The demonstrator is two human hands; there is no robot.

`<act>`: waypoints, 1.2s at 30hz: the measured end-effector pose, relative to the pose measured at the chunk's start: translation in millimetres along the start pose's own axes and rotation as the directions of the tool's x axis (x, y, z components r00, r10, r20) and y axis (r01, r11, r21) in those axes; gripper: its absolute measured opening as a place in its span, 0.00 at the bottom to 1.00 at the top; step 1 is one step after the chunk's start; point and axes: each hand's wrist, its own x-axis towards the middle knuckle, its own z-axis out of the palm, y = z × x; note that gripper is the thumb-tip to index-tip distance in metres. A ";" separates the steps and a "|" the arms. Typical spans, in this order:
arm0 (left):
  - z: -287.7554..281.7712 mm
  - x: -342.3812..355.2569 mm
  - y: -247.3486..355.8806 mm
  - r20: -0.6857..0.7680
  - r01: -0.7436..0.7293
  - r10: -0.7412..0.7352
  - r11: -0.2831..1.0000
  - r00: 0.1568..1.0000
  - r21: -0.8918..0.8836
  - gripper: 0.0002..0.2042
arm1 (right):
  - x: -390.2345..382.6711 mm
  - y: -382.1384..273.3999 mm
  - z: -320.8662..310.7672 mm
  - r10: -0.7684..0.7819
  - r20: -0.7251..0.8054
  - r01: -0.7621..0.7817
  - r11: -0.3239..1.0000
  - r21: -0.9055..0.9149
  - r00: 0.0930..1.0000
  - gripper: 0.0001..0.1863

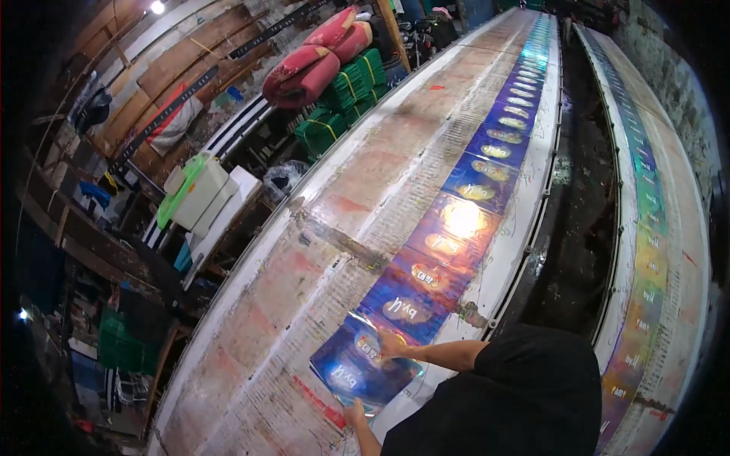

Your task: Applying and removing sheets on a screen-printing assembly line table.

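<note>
My left hand point(354, 416) is at the near edge of a glossy dark-blue printed sheet point(342, 357), its fingers closed on that edge. My right hand point(392, 346) rests on the upper part of the same sheet, fingers apart, with the forearm coming from the right. The sheet has pale oval designs and white lettering. Beyond it, a long row of similar blue and purple sheets point(403, 308) runs away along the pale, stained work table point(251, 327).
A second long table point(684, 251) with printed sheets runs along the right, across a dark gap. At the left stand rolled pink bundles point(304, 76), green strapped bundles point(350, 91), a cream and green container point(205, 194) and clutter along a wooden wall.
</note>
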 end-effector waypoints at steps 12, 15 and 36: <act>51.9 -0.2 -7.7 -0.411 -0.076 0.060 0.997 0.910 -0.021 0.29 | -0.2 4.2 -37.5 0.196 0.065 -0.201 0.975 0.096 0.978 0.30; 43.4 11.9 -1.6 0.037 0.032 -0.038 0.990 0.999 0.138 0.29 | 7.2 23.6 -21.6 0.223 -0.016 -0.220 0.970 0.099 0.975 0.25; -51.3 -62.1 98.5 0.233 0.087 0.124 0.683 0.964 -0.725 0.13 | -5.1 24.9 -23.9 0.124 -0.250 -0.112 0.992 0.063 0.960 0.21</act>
